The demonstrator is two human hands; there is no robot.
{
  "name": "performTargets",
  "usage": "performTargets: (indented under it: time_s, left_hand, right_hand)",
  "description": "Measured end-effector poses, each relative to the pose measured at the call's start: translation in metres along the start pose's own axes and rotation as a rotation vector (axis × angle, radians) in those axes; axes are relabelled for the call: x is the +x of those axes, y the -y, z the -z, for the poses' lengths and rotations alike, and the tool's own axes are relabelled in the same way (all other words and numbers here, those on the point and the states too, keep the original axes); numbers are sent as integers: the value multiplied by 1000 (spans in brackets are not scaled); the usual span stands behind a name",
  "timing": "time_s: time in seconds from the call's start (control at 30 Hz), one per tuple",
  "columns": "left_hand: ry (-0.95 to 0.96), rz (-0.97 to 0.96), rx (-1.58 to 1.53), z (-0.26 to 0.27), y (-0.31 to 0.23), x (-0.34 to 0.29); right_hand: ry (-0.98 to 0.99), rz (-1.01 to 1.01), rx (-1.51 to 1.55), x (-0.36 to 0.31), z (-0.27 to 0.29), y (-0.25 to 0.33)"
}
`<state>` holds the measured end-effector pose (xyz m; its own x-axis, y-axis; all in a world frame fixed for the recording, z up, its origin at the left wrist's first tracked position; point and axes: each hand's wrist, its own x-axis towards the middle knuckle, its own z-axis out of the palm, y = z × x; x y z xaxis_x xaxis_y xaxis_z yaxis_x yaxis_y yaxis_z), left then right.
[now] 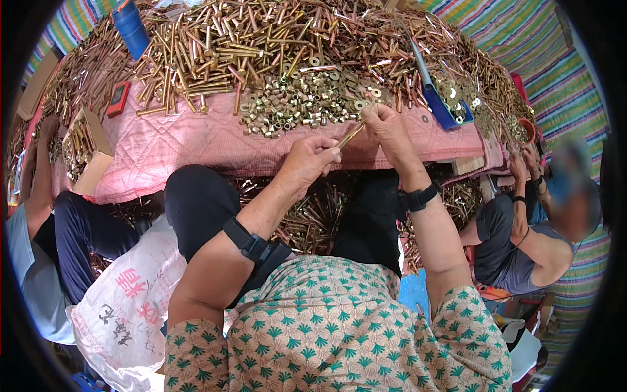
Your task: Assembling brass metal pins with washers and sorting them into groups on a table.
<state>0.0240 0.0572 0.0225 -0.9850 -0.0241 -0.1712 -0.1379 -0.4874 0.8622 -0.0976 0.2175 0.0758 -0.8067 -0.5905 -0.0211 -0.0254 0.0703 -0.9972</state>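
A slim brass-coloured bolt (351, 136) slants between my two hands, just over the near edge of the table. My left hand (308, 162) pinches its lower end between thumb and fingers. At the upper end, the fingertips of my right hand (389, 134) close around it; whatever small part sits under them is hidden. Right beyond my hands lies a heap of short, shiny nuts (290, 104). Flat round washers (375, 92) are scattered beside it, close to my right fingertips. Behind these spreads a large pile of long bolts (209, 55).
Pink quilted cloth (150, 157) covers the table. A blue scoop (441, 108) lies right, a blue cup (131, 31) and red device (118, 99) left. A cardboard box (96, 160) holds bolts. Co-workers sit at both sides; a white sack (124, 307) is by my left leg.
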Motion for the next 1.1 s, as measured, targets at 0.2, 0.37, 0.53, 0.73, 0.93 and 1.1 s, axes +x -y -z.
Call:
performTargets:
  time_s: [0.2,0.37,0.53,0.73,0.93,1.1]
  left_hand:
    - [25,14,27,-5,-2,-3]
    - [27,5,42,-3,1,-3]
    - [67,14,63,-3,3,-2]
    - [67,29,75,3,4,-3]
    - [193,109,297,7,-3,-8]
    - [53,-100,587,29,-15,-13]
  right_hand:
    - [35,26,200,-13,8,-1]
    - [29,-24,202,-16,0,8]
    - [42,-3,74,-11,16,-9]
    - [12,-68,96,-15,3,4]
    - [-156,184,-474,6,32,-20]
    - [-317,399,-628,15,43,-13]
